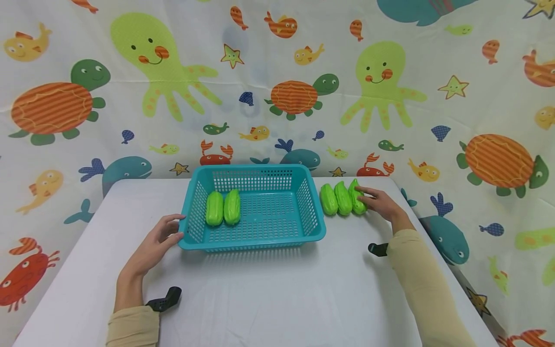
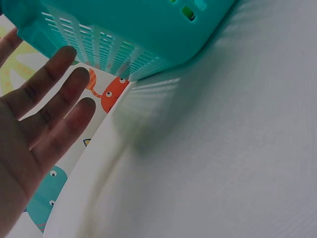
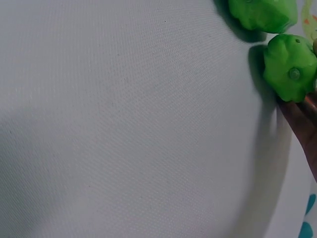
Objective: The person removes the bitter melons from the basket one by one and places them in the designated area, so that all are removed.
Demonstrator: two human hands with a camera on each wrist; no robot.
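My left hand [image 1: 158, 241] is at the left rim of a teal plastic basket [image 1: 260, 244], its fingertips right at the edge. Seen from the left wrist, its fingers [image 2: 42, 87] are spread and fairly straight beside the basket wall. Inside the basket, two light-green ridged gourds [image 1: 214, 208] lie side by side at the left. At the right, my right hand [image 1: 383, 205] holds the rightmost green gourd [image 1: 356, 200] of a row of three, its fingers over the upper part. In the right wrist view that gourd's knobby end [image 3: 290, 69] shows, with much of the hand cut off by the frame.
The other two gourds of the row, one in the middle [image 1: 343, 198] and one at the left [image 1: 328, 199], lie just right of the basket. All stand on a white table [image 1: 277, 299]. Behind it hangs a curtain [image 1: 260, 38] printed with sea animals.
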